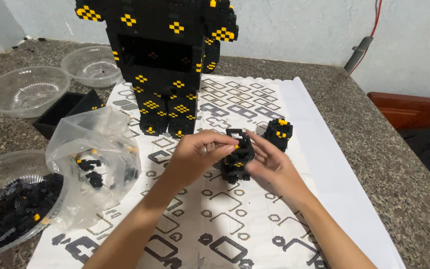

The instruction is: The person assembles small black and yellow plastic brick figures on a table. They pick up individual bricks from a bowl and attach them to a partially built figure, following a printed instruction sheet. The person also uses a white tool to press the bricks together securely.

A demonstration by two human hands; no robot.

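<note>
block assembly [237, 158], small, black with yellow studs: pinched between left hand [195, 154] fingertips and right hand [269, 162] fingers; second small block piece [278, 133] just beyond right fingertips.

Speckled grey-brown granite counter [374, 149] runs under everything, meeting a plain pale bluish-white wall [294, 30] along the back. Off in the far right corner a red cable [376, 17] drops down the wall to a grey plug [357, 54]. A reddish-brown wooden ledge [414, 110] sits beyond the counter's right edge. Soft, even light, no harsh shadows.
</note>
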